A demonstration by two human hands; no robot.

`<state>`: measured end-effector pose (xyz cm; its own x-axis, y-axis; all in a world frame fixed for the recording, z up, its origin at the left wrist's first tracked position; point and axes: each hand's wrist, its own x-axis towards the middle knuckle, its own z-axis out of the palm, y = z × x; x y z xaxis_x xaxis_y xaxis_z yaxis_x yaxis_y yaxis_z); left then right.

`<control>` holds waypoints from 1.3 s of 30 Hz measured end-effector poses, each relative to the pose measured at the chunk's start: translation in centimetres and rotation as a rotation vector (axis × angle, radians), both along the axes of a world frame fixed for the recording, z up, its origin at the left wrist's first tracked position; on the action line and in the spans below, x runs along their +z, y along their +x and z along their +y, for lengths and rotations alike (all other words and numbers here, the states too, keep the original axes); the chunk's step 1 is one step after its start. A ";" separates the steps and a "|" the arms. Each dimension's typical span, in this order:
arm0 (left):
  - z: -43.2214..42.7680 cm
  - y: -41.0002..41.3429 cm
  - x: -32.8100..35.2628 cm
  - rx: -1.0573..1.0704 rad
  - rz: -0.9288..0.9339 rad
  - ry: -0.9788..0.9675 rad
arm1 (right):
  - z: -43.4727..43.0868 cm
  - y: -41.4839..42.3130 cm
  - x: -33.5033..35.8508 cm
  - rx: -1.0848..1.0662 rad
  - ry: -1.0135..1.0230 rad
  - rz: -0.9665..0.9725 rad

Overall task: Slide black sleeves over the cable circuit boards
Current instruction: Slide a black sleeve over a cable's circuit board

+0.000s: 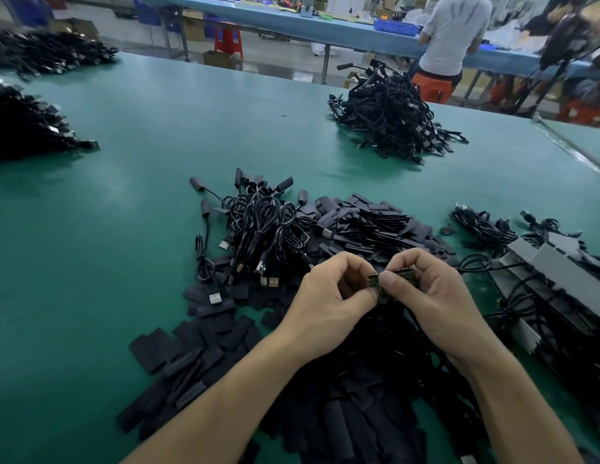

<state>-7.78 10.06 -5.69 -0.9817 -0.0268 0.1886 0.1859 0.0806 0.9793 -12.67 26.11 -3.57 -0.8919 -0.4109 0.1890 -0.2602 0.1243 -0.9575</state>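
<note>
Circuit boards [375, 282] up at centre, pinched by left hand [325, 293] and right hand [432, 286] over the black sleeves [205, 346]. Boards look bare, so sleeving hasn't begun. Next: free 1 hand, grab 1 sleeve, line it up.

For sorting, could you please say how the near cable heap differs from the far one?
The near cable heap lies low against loose sleeves; the far cable heap stands taller, alone on the mat. The near heap shows silver USB plugs; the far barely does. Both are tangled black cables.
</note>
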 end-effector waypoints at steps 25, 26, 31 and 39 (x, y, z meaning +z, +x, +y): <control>-1.0 -0.1 0.2 -0.159 0.009 0.192 | 0.0 0.3 0.3 0.216 -0.250 -0.361; -1.0 -0.1 0.2 -0.158 0.012 0.185 | 0.1 0.3 0.3 0.226 -0.253 -0.381; -1.1 0.0 0.1 -0.168 0.020 0.153 | 0.2 0.1 -0.1 0.248 -0.270 -0.425; -1.2 -0.5 0.1 -0.163 -0.057 0.133 | 0.5 0.1 0.0 0.179 -0.312 -0.424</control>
